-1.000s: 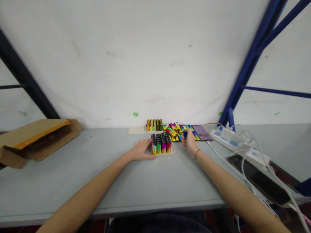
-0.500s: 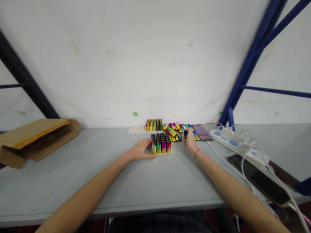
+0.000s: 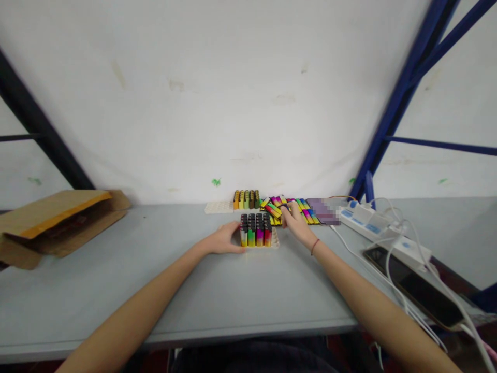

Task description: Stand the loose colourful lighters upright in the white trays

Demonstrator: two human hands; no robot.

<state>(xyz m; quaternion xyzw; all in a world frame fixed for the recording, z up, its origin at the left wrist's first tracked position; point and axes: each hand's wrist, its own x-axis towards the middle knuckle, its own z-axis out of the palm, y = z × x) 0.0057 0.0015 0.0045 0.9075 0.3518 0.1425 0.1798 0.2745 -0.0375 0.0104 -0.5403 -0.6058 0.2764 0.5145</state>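
Note:
Several upright lighters with black tops and multicoloured bodies stand in rows in a pale perforated tray. Around the left side of this tray curls my left hand, thumb at the front corner and fingers behind. My right hand is closed on a lighter, of which only a small dark part shows; it hovers just right of the tray. Beyond and beside it lies a pile of loose, brightly coloured lighters.
At the back, another pale tray holds upright yellow, green and brown lighters at its right. An opened cardboard package lies left. On the right are a partly blurred tablet, a power strip, white cables and a phone.
My right hand has moved left, closer to the tray, with the lighter in it. The front tray has shifted very slightly left along with my left hand.

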